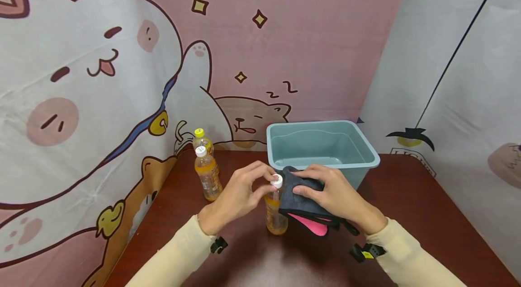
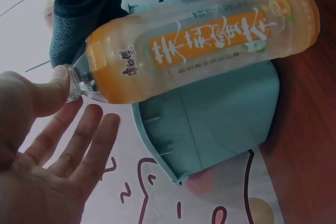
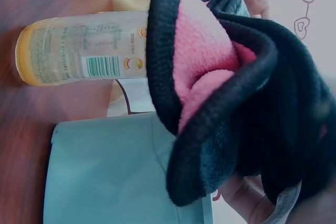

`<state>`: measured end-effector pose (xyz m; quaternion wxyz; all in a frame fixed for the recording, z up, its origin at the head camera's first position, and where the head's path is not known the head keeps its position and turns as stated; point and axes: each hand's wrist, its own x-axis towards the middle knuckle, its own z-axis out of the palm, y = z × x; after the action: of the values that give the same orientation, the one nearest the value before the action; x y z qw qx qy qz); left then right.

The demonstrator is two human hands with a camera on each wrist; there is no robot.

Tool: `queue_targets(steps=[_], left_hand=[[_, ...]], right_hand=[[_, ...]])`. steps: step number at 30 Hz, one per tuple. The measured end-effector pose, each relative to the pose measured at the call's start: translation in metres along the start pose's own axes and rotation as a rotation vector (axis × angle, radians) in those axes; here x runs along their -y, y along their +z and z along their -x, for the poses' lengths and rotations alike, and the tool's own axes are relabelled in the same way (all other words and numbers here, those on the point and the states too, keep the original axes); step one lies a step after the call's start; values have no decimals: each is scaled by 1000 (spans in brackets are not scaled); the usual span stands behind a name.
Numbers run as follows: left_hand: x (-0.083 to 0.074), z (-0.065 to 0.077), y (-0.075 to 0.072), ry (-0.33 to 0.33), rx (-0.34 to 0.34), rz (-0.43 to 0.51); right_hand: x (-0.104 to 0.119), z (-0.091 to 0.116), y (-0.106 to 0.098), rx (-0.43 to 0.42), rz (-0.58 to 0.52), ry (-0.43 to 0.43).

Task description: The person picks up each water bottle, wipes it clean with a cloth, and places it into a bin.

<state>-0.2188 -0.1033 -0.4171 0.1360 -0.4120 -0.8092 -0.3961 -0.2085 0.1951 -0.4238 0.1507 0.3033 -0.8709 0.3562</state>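
A clear plastic bottle (image 1: 276, 220) with an orange label and white cap stands upright on the table. My left hand (image 1: 244, 187) pinches it at the neck, just under the cap, between thumb and index finger; in the left wrist view the other fingers of the left hand (image 2: 68, 145) are spread away from the bottle (image 2: 205, 40). My right hand (image 1: 329, 190) grips a folded dark grey cloth (image 1: 299, 196) with a pink underside, held against the bottle's upper side. In the right wrist view the bunched cloth (image 3: 210, 51) hides the bottle's top.
Behind my hands sits a blue-green plastic tub (image 1: 325, 160). Two more bottles stand at the left back of the dark red table (image 1: 407, 214), one with a white cap (image 1: 201, 151) and one with a yellow cap (image 1: 199, 133). Cartoon-printed cloth walls (image 1: 317, 52) enclose the table.
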Motion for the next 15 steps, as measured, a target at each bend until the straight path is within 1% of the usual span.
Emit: queue_targets(steps=[4, 10, 15], left_hand=[[1, 1, -1, -6, 8, 1], [2, 3, -1, -21, 15, -9], [0, 3, -4, -28, 13, -24]], right_hand=[[0, -2, 2, 17, -13, 7], [-1, -5, 10, 72, -47, 25], [-1, -8, 12, 88, -51, 26]])
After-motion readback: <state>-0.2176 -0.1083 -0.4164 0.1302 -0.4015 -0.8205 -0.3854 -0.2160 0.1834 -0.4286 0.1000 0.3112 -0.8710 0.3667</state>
